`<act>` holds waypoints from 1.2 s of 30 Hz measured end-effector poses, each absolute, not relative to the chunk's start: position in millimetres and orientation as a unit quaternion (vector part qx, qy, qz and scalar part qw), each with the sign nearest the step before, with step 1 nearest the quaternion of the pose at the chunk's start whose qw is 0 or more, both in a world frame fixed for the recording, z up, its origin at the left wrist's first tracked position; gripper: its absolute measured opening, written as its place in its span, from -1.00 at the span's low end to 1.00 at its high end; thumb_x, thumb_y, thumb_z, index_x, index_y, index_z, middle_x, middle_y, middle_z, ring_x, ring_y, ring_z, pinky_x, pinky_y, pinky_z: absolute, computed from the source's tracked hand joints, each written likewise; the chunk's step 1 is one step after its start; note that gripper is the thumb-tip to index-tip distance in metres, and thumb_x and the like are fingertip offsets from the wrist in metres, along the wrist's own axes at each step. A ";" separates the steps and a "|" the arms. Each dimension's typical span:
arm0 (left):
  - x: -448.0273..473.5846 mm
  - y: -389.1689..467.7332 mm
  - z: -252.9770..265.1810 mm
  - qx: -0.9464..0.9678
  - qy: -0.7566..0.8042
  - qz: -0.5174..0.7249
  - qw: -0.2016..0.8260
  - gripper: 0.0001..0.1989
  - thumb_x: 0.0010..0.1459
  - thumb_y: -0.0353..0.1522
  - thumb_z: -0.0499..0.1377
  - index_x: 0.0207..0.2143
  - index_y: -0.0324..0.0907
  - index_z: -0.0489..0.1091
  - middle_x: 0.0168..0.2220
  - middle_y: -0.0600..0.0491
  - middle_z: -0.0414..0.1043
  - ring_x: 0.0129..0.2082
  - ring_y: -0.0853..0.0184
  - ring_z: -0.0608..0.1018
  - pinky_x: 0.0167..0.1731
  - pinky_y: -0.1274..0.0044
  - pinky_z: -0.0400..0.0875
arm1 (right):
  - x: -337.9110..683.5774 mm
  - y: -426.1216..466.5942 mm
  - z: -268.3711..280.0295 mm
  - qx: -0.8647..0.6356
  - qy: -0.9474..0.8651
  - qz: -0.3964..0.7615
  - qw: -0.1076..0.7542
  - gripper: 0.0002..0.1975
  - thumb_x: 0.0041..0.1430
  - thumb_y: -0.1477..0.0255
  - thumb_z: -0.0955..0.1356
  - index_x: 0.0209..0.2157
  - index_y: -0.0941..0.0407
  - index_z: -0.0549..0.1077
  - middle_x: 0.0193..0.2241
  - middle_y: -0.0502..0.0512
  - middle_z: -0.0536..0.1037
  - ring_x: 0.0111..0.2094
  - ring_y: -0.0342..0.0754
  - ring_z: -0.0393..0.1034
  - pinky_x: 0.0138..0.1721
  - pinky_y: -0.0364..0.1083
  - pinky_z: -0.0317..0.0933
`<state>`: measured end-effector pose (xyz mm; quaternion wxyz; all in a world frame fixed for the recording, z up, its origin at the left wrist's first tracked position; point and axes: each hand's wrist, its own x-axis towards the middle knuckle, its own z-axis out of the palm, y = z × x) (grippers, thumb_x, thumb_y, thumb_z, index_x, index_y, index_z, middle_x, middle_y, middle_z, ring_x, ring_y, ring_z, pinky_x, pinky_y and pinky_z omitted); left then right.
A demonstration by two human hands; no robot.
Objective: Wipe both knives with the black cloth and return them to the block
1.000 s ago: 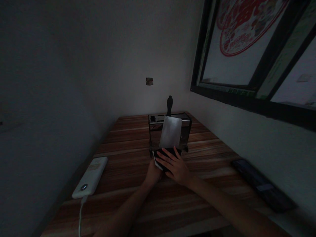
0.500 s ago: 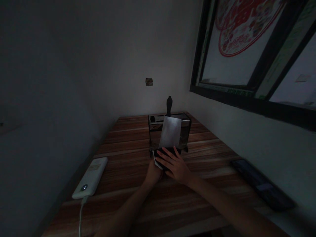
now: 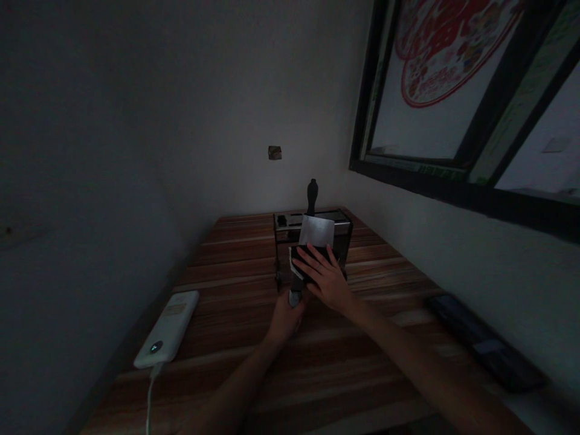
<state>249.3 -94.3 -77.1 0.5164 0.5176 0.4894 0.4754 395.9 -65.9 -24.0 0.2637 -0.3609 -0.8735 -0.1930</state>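
Observation:
My left hand (image 3: 286,314) is closed round the handle (image 3: 295,296) of a cleaver near the middle of the table. Its broad grey blade (image 3: 317,231) points away from me and tilts up in front of the knife rack. Across the lower blade lies a black cloth-like piece (image 3: 302,272) with a pale edge; its exact material is unclear in the dim light. My right hand (image 3: 328,281) rests on this piece with fingers spread and flat, pressing it against the blade. The blade's underside is hidden.
Behind the cleaver stands a knife rack (image 3: 312,219) with a black-handled tool (image 3: 312,196) upright in it. A white power bank (image 3: 170,329) with a cable lies at left, a dark phone (image 3: 484,341) at right. Walls border the wooden table (image 3: 226,344).
My right hand and the black piece have slid up the blade, away from me, covering more of it. The cleaver's handle end now shows in my left hand.

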 end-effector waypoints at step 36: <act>251.7 -96.1 -74.8 0.492 0.498 0.474 0.534 -0.73 -0.10 -0.21 0.22 -0.46 -0.18 0.23 -0.81 0.31 0.11 -0.86 0.54 0.11 -0.83 0.66 -0.03 | 397.0 -37.7 7.0 -0.414 -0.825 -0.218 0.317 -0.45 0.20 0.40 0.19 0.23 0.05 0.04 0.27 0.00 -0.04 0.29 0.02 -0.33 0.23 0.23 -0.45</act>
